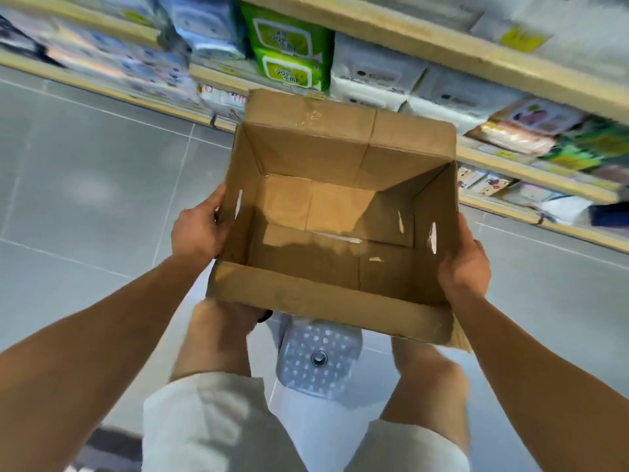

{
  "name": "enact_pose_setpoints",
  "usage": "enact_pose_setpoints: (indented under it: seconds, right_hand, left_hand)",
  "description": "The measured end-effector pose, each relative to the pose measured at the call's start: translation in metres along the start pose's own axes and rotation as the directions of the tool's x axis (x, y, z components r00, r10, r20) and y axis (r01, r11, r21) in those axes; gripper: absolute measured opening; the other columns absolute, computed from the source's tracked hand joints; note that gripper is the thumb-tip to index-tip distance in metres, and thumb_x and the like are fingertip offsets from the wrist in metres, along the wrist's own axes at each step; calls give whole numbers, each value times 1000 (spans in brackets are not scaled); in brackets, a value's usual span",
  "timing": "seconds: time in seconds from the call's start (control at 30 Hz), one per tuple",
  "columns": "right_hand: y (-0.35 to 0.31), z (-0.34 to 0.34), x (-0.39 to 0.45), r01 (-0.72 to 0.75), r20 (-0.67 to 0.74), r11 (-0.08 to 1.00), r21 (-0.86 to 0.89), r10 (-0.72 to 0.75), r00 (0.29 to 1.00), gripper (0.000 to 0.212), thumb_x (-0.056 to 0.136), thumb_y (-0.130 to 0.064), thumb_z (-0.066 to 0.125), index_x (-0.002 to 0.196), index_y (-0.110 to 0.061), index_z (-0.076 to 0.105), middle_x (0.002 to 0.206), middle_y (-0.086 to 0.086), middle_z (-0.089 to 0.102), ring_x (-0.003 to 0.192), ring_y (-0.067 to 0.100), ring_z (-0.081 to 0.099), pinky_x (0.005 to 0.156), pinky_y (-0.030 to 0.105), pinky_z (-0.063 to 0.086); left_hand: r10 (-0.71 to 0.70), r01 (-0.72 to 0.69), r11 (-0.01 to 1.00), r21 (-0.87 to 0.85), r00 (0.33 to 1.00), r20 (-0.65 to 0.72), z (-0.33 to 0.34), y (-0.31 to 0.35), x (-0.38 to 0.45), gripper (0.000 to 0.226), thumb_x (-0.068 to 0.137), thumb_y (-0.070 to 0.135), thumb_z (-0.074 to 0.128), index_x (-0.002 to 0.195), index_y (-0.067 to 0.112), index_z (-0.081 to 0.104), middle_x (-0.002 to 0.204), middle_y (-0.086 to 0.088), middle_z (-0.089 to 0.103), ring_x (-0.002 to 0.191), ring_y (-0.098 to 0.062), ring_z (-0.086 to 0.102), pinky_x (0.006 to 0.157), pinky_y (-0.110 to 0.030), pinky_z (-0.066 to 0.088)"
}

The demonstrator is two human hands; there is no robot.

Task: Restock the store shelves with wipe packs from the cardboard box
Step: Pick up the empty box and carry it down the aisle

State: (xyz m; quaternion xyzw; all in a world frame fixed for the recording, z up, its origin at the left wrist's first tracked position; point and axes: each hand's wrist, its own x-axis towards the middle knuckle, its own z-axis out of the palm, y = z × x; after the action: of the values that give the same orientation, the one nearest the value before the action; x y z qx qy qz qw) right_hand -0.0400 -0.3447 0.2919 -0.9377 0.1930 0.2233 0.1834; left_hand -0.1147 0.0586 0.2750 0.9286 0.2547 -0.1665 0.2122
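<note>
We grip the box [340, 212] by its sides: left hand [199, 229] and right hand [464, 264] clasping opposite walls, shelves [408, 32] ahead.

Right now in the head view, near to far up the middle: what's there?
white stool → near flap of the cardboard box → the box's empty bottom → its far wall → green wipe packs on the shelf.
</note>
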Motion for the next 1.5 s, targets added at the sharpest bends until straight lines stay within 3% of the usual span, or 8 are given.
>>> enact_pose_setpoints:
  seconds: [0.2, 0.37, 0.47, 0.57, 0.77, 1.03, 1.27, 1.5]
  right_hand:
    - [-18, -69, -48, 119, -29, 993, -20, -120, 992, 80, 93, 1, 45, 150, -46, 17, 127, 12, 54, 112, 36, 56, 88, 42, 49]
    - [-40, -111, -83, 350, 5, 933, -85, -351, 936, 81, 92, -3, 50, 150, -46, 15, 123, 13, 57, 107, 35, 59, 81, 40, 49]
    - [-68, -124, -99, 501, 54, 858, -114, -498, 866, 82, 90, -4, 53, 149, -47, 16, 125, 13, 58, 108, 36, 59, 83, 42, 50]
    - [-108, -127, -117, 632, 70, 764, -129, -629, 774, 71, 92, -13, 51, 149, -44, 22, 126, 16, 59, 110, 39, 58, 88, 47, 50]
    - [-206, -104, -165, 844, 98, 519, -132, -841, 532, 63, 92, -21, 49, 150, -37, 29, 117, 23, 61, 103, 42, 59, 86, 50, 51]
    - [-367, -30, -228, 925, 265, 321, -204, -891, 368, 77, 86, -11, 54, 150, -42, 25, 116, 18, 61, 98, 39, 60, 79, 43, 52]
    - [-516, 34, -295, 937, 305, 262, -233, -895, 326, 79, 88, -3, 54, 151, -40, 22, 110, 15, 61, 91, 34, 62, 79, 44, 54]
    - [-635, 72, -336, 960, 331, 162, -228, -914, 232, 78, 89, -2, 54, 152, -36, 24, 104, 15, 62, 92, 34, 61, 80, 42, 53]
  left_hand:
    - [-53, 52, 998, -17, 996, -73, -63, 14, -69, 61, 95, 33, 53, 148, 42, 23, 120, -7, 66, 94, -37, 66, 85, -47, 55]
    - [-199, 181, 978, -103, 958, -207, -102, 10, -160, 60, 96, 28, 54, 147, 42, 26, 123, -4, 64, 95, -34, 66, 83, -45, 55]
    - [-329, 285, 938, -195, 910, -251, -116, -6, -215, 62, 94, 25, 57, 146, 41, 29, 115, -5, 67, 86, -30, 67, 80, -44, 56]
    - [-449, 364, 880, -306, 846, -286, -125, -29, -260, 63, 92, 23, 61, 145, 42, 32, 114, -3, 68, 91, -28, 67, 84, -44, 56]
    - [-652, 496, 745, -446, 681, -334, -146, -88, -322, 64, 87, 25, 65, 142, 44, 36, 111, -4, 69, 96, -29, 64, 85, -41, 54]
    - [-785, 571, 613, -546, 518, -339, -185, -193, -331, 62, 88, 23, 65, 142, 38, 39, 118, -9, 66, 102, -35, 62, 89, -46, 51]
    - [-855, 632, 509, -584, 447, -263, -254, -297, -302, 64, 90, 24, 63, 145, 38, 34, 122, -9, 64, 99, -35, 63, 87, -47, 52]
    - [-894, 651, 443, -616, 372, -249, -319, -367, -267, 63, 91, 24, 62, 146, 38, 33, 116, -14, 66, 99, -38, 62, 88, -48, 51]
